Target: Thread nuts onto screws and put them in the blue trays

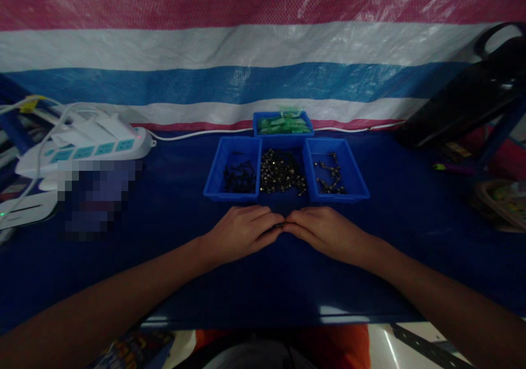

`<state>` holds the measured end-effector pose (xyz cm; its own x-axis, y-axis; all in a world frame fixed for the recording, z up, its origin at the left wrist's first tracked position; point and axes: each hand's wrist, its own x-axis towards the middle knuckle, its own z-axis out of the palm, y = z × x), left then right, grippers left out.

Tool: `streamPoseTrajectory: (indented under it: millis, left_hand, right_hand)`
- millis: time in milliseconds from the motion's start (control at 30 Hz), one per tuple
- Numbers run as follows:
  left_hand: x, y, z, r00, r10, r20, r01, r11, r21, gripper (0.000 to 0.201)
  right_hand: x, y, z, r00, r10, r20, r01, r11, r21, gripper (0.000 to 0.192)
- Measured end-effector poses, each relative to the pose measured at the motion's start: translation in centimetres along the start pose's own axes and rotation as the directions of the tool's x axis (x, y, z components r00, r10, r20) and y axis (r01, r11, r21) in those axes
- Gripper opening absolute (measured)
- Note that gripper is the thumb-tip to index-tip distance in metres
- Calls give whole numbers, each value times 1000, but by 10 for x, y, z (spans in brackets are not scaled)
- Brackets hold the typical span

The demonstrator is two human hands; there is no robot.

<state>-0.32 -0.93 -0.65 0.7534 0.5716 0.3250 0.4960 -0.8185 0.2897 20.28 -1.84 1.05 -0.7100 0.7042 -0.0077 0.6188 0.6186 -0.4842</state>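
My left hand (246, 229) and my right hand (322, 229) meet fingertip to fingertip above the blue table. A small, thin dark piece (279, 225) shows in the pinch of the left fingers. The right thumb and fingers close on its other end, or on a part joined to it; fingers hide the details. Just beyond lies a heap of small metal fittings (283, 172). The blue tray (210, 180) left of it contains slim black parts (239, 178). To the right, another blue tray (359, 180) holds several metal pieces with stems (331, 174).
Behind the heap, a blue tray (283, 134) carries green packets (283, 122). A white power strip (142, 143) and cables are at left, a large black bottle-like object (464, 95) at right. A striped sheet (263, 46) hangs behind; a white cable (193, 137) runs along it.
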Motion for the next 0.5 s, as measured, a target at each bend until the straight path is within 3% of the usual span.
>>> streamPoseTrajectory:
  millis: [500]
  left_hand:
    - [-1,0,2,1000,-12,-16,12,1000,-11,19]
  right_hand:
    - [-1,-2,-4,1000,23,-12,-22,997,70,26]
